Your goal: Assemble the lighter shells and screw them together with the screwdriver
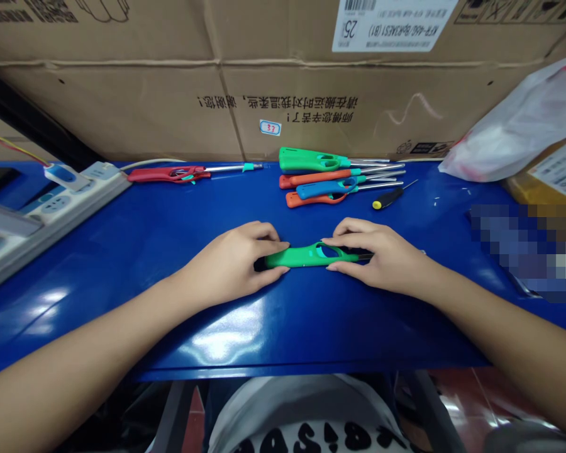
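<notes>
A green long-nosed gas lighter [298, 256] lies level on the blue table, its metal tube pointing right. My left hand [238, 261] grips the handle's left end between thumb and fingers. Around the trigger end, my right hand [375, 255] pinches the lighter near where the tube starts; the palm hides most of the tube. Behind my hands rests a group of similar lighters: a green lighter [306, 160], a blue lighter [323, 187] and two orange ones, tubes to the right. A red lighter [170, 174] lies apart on the left.
A small black screwdriver with a yellow end [380, 204] lies right of the lighters. A white power strip [56, 204] runs along the left side. The cardboard box [170, 113] forms a wall at the back. A plastic bag [514, 119] stands back right, above a blurred patch.
</notes>
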`<action>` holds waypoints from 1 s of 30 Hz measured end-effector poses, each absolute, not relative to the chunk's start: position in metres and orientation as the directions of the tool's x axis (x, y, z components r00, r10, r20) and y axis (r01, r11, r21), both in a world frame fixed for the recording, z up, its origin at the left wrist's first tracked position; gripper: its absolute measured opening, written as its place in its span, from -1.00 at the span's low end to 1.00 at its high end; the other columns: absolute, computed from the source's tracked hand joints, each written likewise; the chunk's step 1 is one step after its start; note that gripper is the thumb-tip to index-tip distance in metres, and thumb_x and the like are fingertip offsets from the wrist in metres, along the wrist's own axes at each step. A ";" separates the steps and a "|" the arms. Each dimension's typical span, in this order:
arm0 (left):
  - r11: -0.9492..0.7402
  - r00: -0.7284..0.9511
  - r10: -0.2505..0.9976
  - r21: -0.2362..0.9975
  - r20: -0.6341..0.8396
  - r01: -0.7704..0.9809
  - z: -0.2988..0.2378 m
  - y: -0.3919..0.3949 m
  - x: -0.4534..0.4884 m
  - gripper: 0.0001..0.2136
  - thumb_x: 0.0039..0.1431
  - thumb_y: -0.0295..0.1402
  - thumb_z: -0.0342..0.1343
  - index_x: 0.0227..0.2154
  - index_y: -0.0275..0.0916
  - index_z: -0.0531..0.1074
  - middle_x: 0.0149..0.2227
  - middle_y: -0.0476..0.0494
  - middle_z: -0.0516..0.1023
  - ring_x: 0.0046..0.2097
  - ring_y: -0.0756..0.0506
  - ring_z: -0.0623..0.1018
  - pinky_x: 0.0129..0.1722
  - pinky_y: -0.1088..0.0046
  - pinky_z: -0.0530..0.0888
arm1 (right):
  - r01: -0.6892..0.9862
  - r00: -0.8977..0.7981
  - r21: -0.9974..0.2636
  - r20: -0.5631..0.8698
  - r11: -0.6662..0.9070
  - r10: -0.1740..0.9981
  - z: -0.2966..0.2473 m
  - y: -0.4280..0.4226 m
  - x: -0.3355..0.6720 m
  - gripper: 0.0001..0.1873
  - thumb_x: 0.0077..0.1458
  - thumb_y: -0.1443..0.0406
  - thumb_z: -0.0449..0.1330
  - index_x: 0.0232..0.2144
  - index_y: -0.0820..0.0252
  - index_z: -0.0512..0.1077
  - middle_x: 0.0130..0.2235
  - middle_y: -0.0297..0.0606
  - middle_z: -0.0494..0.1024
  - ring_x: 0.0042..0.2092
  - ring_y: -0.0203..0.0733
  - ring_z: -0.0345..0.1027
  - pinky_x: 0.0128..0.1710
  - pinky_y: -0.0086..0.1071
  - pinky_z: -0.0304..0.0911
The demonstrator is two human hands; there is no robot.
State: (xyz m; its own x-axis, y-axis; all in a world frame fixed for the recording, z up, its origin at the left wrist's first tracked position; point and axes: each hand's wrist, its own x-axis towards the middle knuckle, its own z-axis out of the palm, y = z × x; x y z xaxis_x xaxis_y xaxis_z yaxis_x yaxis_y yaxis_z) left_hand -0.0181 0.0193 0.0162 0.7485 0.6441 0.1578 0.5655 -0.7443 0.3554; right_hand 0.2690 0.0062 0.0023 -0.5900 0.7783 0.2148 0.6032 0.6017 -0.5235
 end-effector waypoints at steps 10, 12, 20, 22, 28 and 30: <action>-0.863 0.831 0.501 0.070 0.243 0.500 0.014 0.016 -0.016 -0.69 0.43 -0.34 -0.04 0.09 -0.32 0.45 -0.11 -0.24 0.58 -0.14 -0.17 0.58 -0.14 0.28 0.56 | 0.625 -0.705 -0.148 0.313 0.766 0.636 -0.001 0.009 0.274 -0.72 0.29 0.20 0.19 -0.02 0.16 0.55 -0.11 -0.16 0.61 -0.18 -0.12 0.46 -0.16 -0.22 0.28; -0.856 0.824 0.517 0.120 0.231 0.503 0.014 0.016 -0.016 -0.70 0.45 -0.34 -0.07 0.08 -0.32 0.45 -0.11 -0.25 0.57 -0.13 -0.16 0.58 -0.12 0.30 0.55 | 0.629 -0.690 -0.184 0.314 0.755 0.652 0.000 0.008 0.273 -0.72 0.31 0.17 0.17 -0.03 0.15 0.55 -0.12 -0.16 0.60 -0.17 -0.13 0.47 -0.16 -0.23 0.31; -0.860 0.828 0.505 0.224 0.246 0.458 0.014 0.010 -0.013 -0.71 0.44 -0.37 -0.10 0.02 -0.36 0.46 -0.19 -0.27 0.56 -0.18 -0.13 0.56 -0.16 0.35 0.54 | 0.625 -0.664 -0.250 0.328 0.740 0.672 0.002 0.000 0.271 -0.72 0.35 0.20 0.12 -0.14 0.17 0.60 -0.30 -0.20 0.54 -0.33 -0.21 0.41 -0.34 -0.32 0.29; -0.863 0.826 0.502 0.206 0.254 0.461 0.014 0.008 -0.012 -0.72 0.44 -0.37 -0.10 -0.01 -0.36 0.47 -0.24 -0.24 0.55 -0.23 -0.12 0.55 -0.21 0.37 0.52 | 0.626 -0.669 -0.242 0.323 0.741 0.670 0.002 0.000 0.271 -0.72 0.35 0.20 0.12 -0.15 0.16 0.60 -0.30 -0.20 0.55 -0.33 -0.20 0.41 -0.33 -0.31 0.29; -0.841 0.800 0.540 0.214 0.261 0.498 0.015 0.009 -0.013 -0.73 0.43 -0.37 -0.07 -0.02 -0.36 0.47 -0.25 -0.22 0.55 -0.25 -0.11 0.54 -0.23 0.37 0.51 | 0.625 -0.625 -0.347 0.315 0.699 0.714 0.002 0.004 0.271 -0.76 0.33 0.20 0.16 -0.09 0.16 0.55 -0.15 -0.16 0.57 -0.17 -0.15 0.47 -0.14 -0.25 0.39; -0.830 0.787 0.556 0.226 0.266 0.510 0.014 0.010 -0.012 -0.73 0.43 -0.36 -0.06 0.00 -0.37 0.47 -0.21 -0.24 0.56 -0.24 -0.12 0.55 -0.22 0.36 0.52 | 0.604 -0.638 -0.343 0.334 0.720 0.694 0.001 0.006 0.270 -0.75 0.31 0.20 0.18 -0.05 0.18 0.53 -0.11 -0.14 0.56 -0.10 -0.11 0.45 -0.07 -0.21 0.39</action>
State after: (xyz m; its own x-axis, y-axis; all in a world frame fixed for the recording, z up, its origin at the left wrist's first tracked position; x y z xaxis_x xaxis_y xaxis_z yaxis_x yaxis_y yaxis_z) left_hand -0.0123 0.0103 0.0139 0.7870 0.5565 0.2663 0.5102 -0.8298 0.2261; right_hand 0.2701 0.0064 0.0014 -0.6377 0.6940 0.3342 0.6035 0.7198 -0.3430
